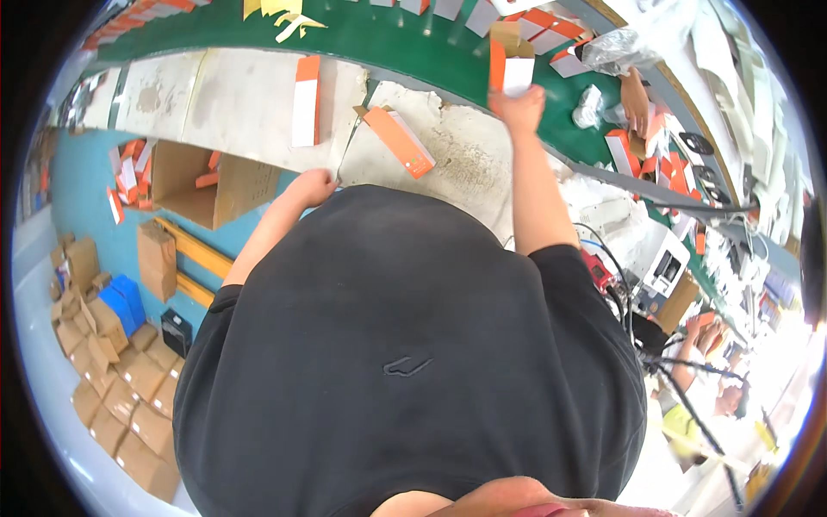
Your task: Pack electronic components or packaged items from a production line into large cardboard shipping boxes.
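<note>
My right hand [519, 107] reaches out over the green conveyor belt, its fingers wrapped round the lower end of an orange and white carton [517, 73]. The carton's brown flap stands up at the far end. At the near edge of the worktable [469, 142], my left hand [315, 184] is closed; whatever its fingers hold, if anything, is hidden. Between the hands an orange carton [399, 142] lies tilted on the table, one end flap open. Another white and orange carton [306, 103] lies farther left, beyond my left hand.
Along the belt's far side stand several cartons [550, 34]. Another person's hand [635, 102] is at the right, beside plastic wrap [588, 107]. An open cardboard box [185, 181] with cartons is at the left, above a blue floor. Cables and a white machine [665, 265] are right.
</note>
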The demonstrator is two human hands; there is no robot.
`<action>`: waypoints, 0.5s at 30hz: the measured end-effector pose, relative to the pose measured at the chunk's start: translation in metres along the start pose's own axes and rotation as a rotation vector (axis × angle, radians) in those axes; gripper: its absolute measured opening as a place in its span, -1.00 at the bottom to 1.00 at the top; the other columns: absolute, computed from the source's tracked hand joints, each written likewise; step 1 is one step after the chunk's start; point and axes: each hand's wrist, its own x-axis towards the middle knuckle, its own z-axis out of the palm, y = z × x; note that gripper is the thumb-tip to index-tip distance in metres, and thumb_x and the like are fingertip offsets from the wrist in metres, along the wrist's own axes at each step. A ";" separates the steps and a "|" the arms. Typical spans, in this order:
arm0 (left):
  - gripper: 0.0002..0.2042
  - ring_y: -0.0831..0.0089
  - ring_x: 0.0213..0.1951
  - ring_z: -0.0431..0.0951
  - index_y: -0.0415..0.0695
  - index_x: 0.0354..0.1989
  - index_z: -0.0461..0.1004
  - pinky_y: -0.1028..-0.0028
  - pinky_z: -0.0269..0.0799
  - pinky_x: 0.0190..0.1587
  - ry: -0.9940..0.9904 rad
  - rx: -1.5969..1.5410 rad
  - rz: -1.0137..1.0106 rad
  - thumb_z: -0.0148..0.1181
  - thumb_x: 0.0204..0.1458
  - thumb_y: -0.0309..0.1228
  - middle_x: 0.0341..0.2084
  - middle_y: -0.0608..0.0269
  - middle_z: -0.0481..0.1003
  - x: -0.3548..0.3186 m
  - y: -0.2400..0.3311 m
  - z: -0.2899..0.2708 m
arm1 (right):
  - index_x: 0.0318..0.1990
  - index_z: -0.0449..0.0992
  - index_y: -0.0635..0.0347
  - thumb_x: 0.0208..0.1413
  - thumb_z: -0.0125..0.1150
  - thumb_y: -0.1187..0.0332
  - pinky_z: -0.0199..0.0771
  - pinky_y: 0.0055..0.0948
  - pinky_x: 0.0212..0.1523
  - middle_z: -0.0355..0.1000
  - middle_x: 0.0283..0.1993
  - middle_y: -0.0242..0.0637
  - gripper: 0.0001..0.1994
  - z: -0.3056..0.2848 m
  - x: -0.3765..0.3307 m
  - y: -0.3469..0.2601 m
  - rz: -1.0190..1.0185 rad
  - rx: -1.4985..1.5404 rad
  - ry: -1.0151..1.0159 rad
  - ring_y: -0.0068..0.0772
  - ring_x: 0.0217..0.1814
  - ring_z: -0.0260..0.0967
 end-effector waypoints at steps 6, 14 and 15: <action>-0.42 0.36 -0.06 0.60 -0.29 0.17 0.33 0.29 0.51 0.04 0.467 -0.951 0.576 0.45 0.08 -0.25 -0.11 0.15 0.59 0.020 0.135 -0.036 | 0.12 0.22 0.47 -0.23 0.70 0.01 0.59 -0.19 -0.02 0.52 -0.06 0.11 -0.06 -0.036 -0.145 -0.091 0.033 0.474 -0.423 -0.16 0.00 0.56; -0.44 0.42 -0.11 0.61 -0.27 0.11 0.38 0.39 0.53 -0.03 0.264 -1.105 0.263 0.49 0.03 -0.26 -0.13 0.13 0.59 0.032 0.107 -0.033 | -0.13 0.69 0.11 0.13 0.36 0.22 0.57 -0.30 0.01 0.66 -0.18 -0.22 -0.76 -0.029 -0.036 0.010 -0.224 0.270 -0.579 -0.29 -0.10 0.61; -0.46 0.44 -0.11 0.60 -0.27 0.10 0.39 0.39 0.53 -0.04 0.272 -1.208 0.272 0.49 0.03 -0.27 -0.13 0.14 0.59 0.028 0.097 -0.027 | -0.15 0.70 0.11 0.12 0.30 0.24 0.57 -0.28 0.04 0.67 -0.16 -0.19 -0.78 -0.023 -0.002 0.035 -0.108 0.149 -0.311 -0.22 -0.03 0.62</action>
